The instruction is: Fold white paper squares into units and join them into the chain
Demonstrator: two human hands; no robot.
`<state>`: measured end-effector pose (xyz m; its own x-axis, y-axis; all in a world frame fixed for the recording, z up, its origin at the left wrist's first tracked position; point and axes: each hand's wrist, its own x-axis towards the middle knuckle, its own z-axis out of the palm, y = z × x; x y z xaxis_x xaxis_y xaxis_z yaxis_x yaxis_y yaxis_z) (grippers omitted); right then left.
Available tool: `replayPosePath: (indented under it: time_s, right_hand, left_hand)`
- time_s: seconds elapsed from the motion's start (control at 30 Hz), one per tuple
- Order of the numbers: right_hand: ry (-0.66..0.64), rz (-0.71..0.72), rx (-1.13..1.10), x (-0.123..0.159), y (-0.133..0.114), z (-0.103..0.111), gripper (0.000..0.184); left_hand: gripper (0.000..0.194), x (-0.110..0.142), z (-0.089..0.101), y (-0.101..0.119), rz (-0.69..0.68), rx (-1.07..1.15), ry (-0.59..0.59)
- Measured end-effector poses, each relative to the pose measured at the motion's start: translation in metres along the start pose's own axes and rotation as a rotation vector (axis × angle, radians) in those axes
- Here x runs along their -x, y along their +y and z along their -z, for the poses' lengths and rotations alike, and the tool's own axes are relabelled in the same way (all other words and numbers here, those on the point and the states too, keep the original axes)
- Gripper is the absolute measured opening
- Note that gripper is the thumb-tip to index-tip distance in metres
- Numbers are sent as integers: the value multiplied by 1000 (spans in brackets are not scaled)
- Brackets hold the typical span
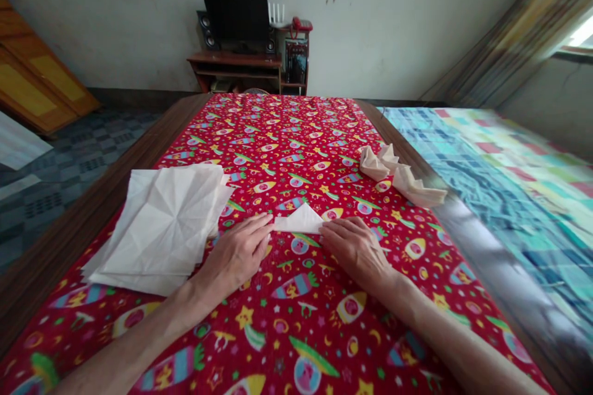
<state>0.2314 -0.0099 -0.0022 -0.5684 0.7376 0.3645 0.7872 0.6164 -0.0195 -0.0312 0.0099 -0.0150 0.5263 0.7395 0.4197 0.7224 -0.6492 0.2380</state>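
A small white paper napkin [301,221], folded into a triangle, lies on the red patterned tablecloth [296,154] between my hands. My left hand [238,251] lies flat with its fingers stretched out, the fingertips pressing on the napkin's left edge. My right hand [354,249] lies flat too, fingers together, its fingertips on the napkin's right edge. Just left of my left hand sits a stack of unfolded, creased white napkins [162,225]. Two folded napkin shapes [399,174] stand at the right edge of the cloth.
The table's wooden rim [115,185] shows along the left side. A bed with a blue checked cover [500,185] runs along the right. A desk with a monitor [237,18] and a red telephone stands against the far wall.
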Motion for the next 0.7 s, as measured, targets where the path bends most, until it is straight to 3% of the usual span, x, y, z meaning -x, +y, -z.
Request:
replayPosePath:
  time_s: [0.2,0.43,0.57,0.7]
  right_hand:
    - [-104,28,87,-28,-4,0,19]
    - [-107,67,162,-26,-5,-2,15]
    - [-77,18,203,-33,-9,-8,26]
    - [-102,1,222,-42,-11,-10,22]
  left_hand:
    - [37,-3,-5,-4,64,96,66]
    - [39,-3,-6,0,94,144,92]
    - [47,-7,-11,6,187,228,69]
    - [60,-9,-19,9,260,364,86]
